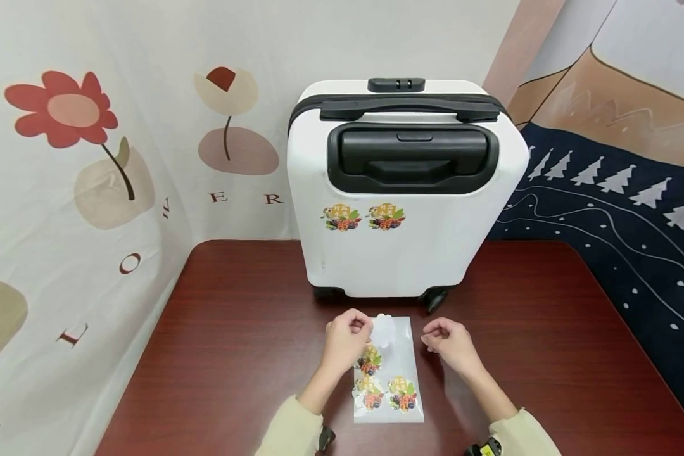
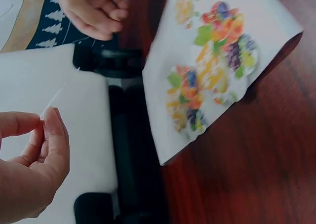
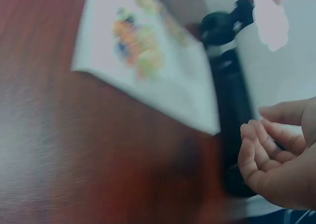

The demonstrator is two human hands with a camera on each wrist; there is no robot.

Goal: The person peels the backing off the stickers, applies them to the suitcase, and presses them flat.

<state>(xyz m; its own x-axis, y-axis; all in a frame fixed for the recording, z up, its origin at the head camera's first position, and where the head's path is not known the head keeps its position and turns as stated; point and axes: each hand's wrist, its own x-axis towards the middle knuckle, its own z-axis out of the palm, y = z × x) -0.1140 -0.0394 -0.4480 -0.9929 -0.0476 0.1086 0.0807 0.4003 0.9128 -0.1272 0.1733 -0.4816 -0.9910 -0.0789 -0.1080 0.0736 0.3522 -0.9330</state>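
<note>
My left hand pinches a sticker by its edge, its white back toward me, above the top of a sticker sheet. The left wrist view shows it edge-on as a thin line between thumb and fingers. Several fruit-print stickers remain on the sheet, which lies on the table. To the right of the sheet my right hand hovers with loosely bent fingers, nothing between them. Behind both hands stands a white suitcase with two matching stickers side by side on its front.
The suitcase rests upright on small black wheels at the back of the dark red wooden table. Its black handle recess sits above the stickers. Printed cloth hangs behind and at the left, with a dark patterned one at the right.
</note>
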